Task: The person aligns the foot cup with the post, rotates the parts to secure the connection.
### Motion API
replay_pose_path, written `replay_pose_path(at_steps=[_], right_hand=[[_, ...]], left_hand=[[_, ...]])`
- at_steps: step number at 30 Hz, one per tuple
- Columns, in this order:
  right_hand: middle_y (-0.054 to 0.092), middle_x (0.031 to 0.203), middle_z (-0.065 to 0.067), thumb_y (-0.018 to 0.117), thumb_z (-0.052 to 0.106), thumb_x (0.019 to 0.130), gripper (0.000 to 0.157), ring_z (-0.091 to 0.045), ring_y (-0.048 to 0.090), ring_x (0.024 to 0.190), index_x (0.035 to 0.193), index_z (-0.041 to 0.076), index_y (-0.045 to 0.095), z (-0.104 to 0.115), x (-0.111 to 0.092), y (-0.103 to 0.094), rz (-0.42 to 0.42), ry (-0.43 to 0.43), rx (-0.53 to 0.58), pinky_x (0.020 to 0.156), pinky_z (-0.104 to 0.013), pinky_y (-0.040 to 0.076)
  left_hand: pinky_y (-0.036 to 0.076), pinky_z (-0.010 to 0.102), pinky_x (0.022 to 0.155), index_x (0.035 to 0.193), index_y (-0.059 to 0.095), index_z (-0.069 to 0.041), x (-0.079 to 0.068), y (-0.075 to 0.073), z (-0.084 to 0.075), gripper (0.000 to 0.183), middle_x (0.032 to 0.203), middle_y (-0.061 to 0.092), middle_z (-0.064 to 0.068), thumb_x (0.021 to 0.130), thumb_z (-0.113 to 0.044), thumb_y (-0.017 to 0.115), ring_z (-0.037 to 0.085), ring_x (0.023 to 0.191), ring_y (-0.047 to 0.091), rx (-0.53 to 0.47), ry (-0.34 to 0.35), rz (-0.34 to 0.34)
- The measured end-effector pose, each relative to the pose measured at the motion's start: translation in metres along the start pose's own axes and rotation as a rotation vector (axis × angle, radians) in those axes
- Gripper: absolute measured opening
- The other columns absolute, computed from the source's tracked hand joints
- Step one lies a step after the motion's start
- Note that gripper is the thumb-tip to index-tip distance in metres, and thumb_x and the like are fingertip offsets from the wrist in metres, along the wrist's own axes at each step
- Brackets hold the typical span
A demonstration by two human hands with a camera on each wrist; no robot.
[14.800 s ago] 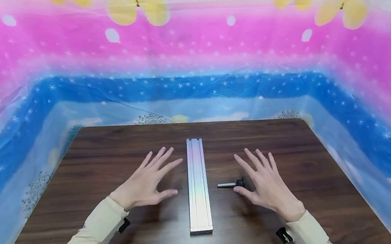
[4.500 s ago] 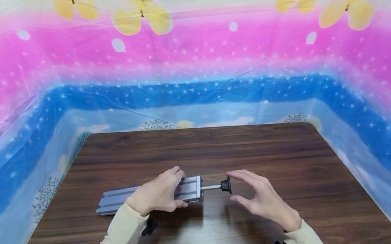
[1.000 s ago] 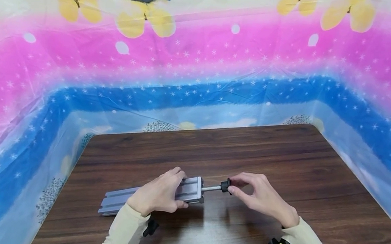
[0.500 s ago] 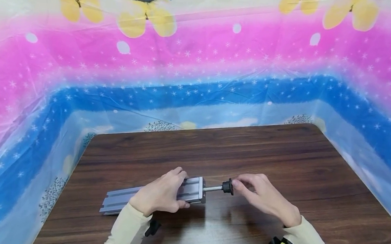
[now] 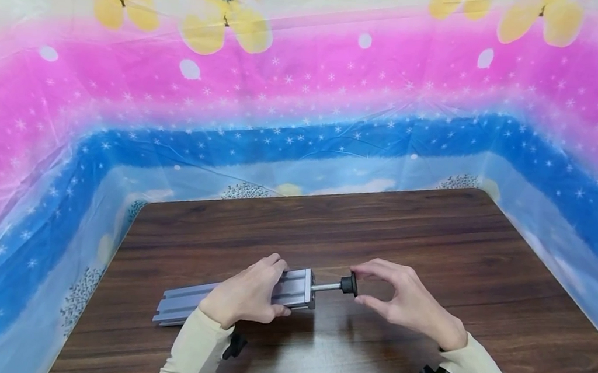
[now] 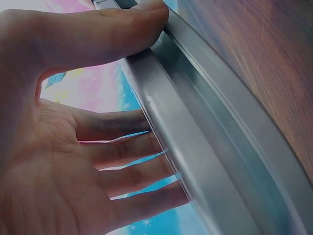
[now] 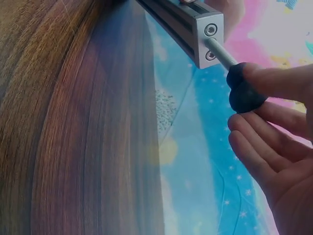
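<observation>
A silver aluminium profile (image 5: 292, 287) with long grooves lies tilted left to right in the head view. My left hand (image 5: 245, 292) grips it near its right end, thumb on the near side and fingers on the far side. From the end plate (image 7: 201, 45) sticks the threaded rod of a levelling foot (image 5: 348, 283), partly out. The foot's black base (image 7: 244, 93) is pinched between thumb and index finger of my right hand (image 5: 410, 298). In the left wrist view, thumb and fingers touch opposite sides of the profile (image 6: 181, 132).
A dark brown wood-grain table (image 5: 411, 230) lies beneath. Behind and beside it hangs a pink and blue printed cloth (image 5: 307, 82). Two screw heads show in the end plate, on either side of the rod. Black camera mounts sit at both wrists.
Long before, the profile and levelling foot lay apart and both hands were empty. Lately the right fingers have shifted round the black base, spreading above and below it; the left hand keeps its grip.
</observation>
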State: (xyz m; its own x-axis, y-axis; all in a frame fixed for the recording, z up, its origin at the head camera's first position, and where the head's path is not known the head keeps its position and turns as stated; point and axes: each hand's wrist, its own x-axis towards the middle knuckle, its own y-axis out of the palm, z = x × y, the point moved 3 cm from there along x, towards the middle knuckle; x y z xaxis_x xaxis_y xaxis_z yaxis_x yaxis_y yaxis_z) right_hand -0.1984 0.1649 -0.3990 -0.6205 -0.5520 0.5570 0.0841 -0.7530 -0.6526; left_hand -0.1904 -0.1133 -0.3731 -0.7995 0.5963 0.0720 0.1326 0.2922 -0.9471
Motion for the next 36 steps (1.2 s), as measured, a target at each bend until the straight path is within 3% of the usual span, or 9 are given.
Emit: replay_pose_path(at_steps=[16,23,28,32,36], right_hand=[[0.071,0.086,0.015,0.067,0.024,0.098,0.009,0.002,0.065,0.077,0.101,0.019,0.074,-0.008,0.001,0.004,0.066,0.221,-0.004,0.071,-0.026,0.057],[0.068,0.072,0.009,0.057,0.031,0.104,0.030,-0.002,0.061,0.059,0.079,0.019,0.068,-0.010,0.004,0.006,0.108,0.317,0.016,0.054,-0.024,0.050],[0.071,0.078,0.008,0.054,0.030,0.106,0.026,-0.003,0.066,0.068,0.090,0.020,0.072,-0.011,0.004,0.005,0.141,0.318,0.000,0.062,-0.026,0.055],[0.075,0.099,0.008,0.065,0.029,0.099,0.022,-0.006,0.070,0.090,0.113,0.013,0.074,-0.010,-0.001,0.003,0.103,0.251,-0.023,0.079,-0.030,0.058],[0.072,0.121,0.002,0.083,0.025,0.085,0.050,-0.015,0.070,0.108,0.129,0.010,0.068,-0.006,-0.007,0.001,0.033,0.111,-0.045,0.089,-0.035,0.057]], left_hand=[[0.046,0.029,0.070,0.106,0.061,0.002,0.003,0.001,-0.002,0.046,0.095,0.053,0.006,0.075,-0.022,0.086,0.014,0.078,0.047,-0.009,0.003,-0.001],[0.046,0.028,0.069,0.106,0.061,0.002,0.003,0.001,-0.003,0.047,0.095,0.054,0.006,0.074,-0.022,0.087,0.014,0.078,0.047,-0.006,0.015,-0.010],[0.046,0.029,0.069,0.108,0.061,0.002,0.002,0.001,-0.003,0.048,0.096,0.055,0.006,0.075,-0.022,0.086,0.014,0.078,0.047,-0.014,0.001,-0.002],[0.047,0.029,0.069,0.109,0.061,0.002,0.001,0.002,-0.002,0.049,0.097,0.055,0.006,0.075,-0.023,0.087,0.014,0.078,0.048,-0.018,-0.007,-0.002],[0.047,0.029,0.070,0.109,0.061,0.001,0.001,0.003,-0.001,0.049,0.096,0.055,0.006,0.076,-0.024,0.087,0.014,0.078,0.048,-0.015,-0.009,-0.008]])
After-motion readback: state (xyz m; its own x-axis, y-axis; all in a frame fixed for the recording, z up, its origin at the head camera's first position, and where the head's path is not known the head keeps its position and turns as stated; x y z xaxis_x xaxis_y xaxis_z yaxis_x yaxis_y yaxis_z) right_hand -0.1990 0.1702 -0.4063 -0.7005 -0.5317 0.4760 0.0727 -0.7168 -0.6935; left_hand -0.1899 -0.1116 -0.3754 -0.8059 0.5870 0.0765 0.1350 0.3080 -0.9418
